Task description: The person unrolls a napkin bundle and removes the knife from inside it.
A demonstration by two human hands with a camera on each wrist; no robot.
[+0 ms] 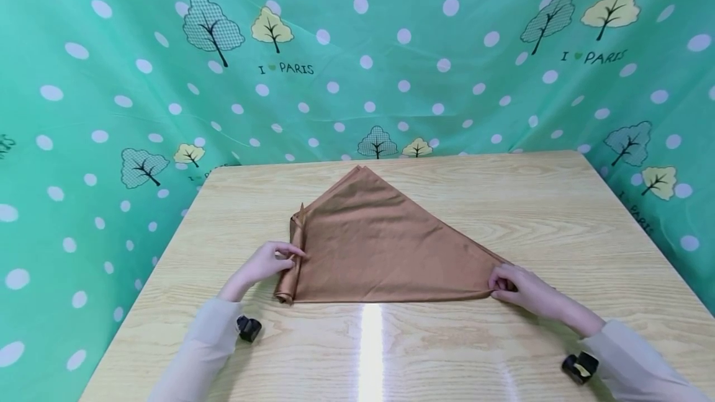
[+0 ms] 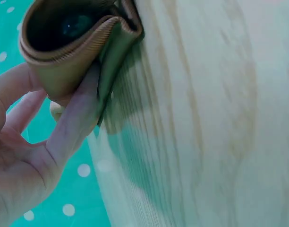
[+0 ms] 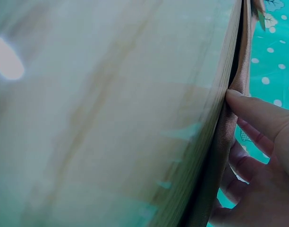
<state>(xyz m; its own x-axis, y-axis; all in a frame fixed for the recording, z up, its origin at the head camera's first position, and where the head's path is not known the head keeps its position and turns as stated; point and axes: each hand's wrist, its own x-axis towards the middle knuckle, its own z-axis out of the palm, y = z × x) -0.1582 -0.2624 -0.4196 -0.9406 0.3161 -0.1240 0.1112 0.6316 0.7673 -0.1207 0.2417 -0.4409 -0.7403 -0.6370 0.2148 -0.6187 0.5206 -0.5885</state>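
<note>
A brown satiny cloth (image 1: 385, 247), folded into a broad triangle, lies on the table with its peak pointing away. Its left end is turned into a roll (image 1: 292, 265), and a thin tip sticks up at the far end of it. My left hand (image 1: 270, 262) holds this roll between thumb and fingers. In the left wrist view, the hollow end of the roll (image 2: 64, 75) shows layered edges above my fingers (image 2: 71, 118). On the other side, my right hand (image 1: 519, 287) pinches the cloth's right corner. The right wrist view shows my thumb (image 3: 258, 111) at the cloth's edge (image 3: 225, 132).
The pale wood table (image 1: 447, 352) carries a bright light reflection near its front middle. A green curtain (image 1: 335, 54) with white dots and printed trees hangs behind and beside it. Small black devices (image 1: 248, 329) sit at both wrists.
</note>
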